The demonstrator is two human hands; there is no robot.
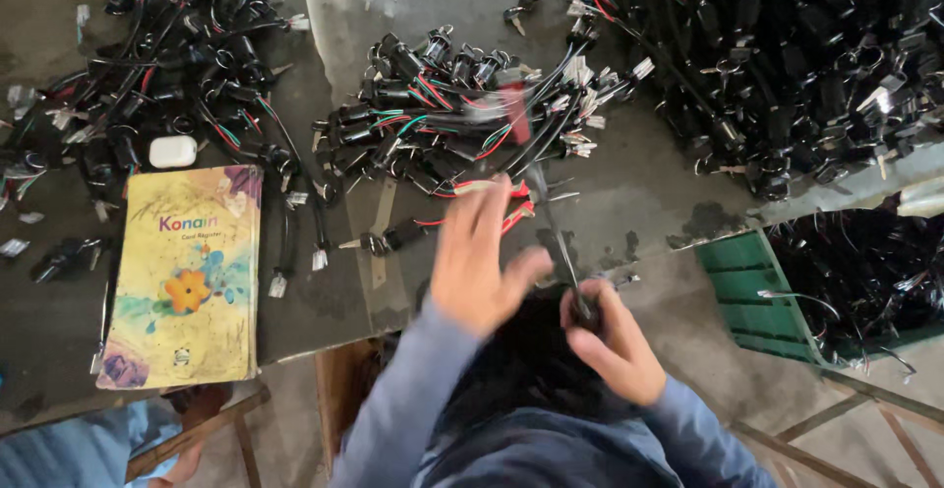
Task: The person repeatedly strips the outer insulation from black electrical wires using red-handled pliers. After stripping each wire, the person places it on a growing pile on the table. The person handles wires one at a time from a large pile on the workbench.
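Three big heaps of black wired lock switches are seen on the grey table (639, 193): the largest heap (787, 65) at the far right, a middle heap (452, 105) in the centre and a third heap (147, 56) at the far left; the pieces in each are too many and too tangled to be counted. One green crate (747, 291) stands beside the table at the right, with more black wired parts behind it. One yellow notebook (187, 277) lies flat near the left front edge, and one small white case (172, 151) rests just above it. One single switch (388, 242) with its wire lies apart in front of the middle heap. Two hands are at work close to the body. The left hand (477, 257) is blurred, its fingers loosely spread over red wires (516, 215); whether anything is gripped cannot be told. The right hand (610, 345) is closed around a thin black cable (556, 213), which runs up toward the middle heap. A risk is judged here: because the cable seems to be tangled with the heap, a strong pull could drag neighbouring switches forward off the table edge, or a white connector could be torn from its wires. Another person's light blue sleeve (59, 449) is visible at the lower left.
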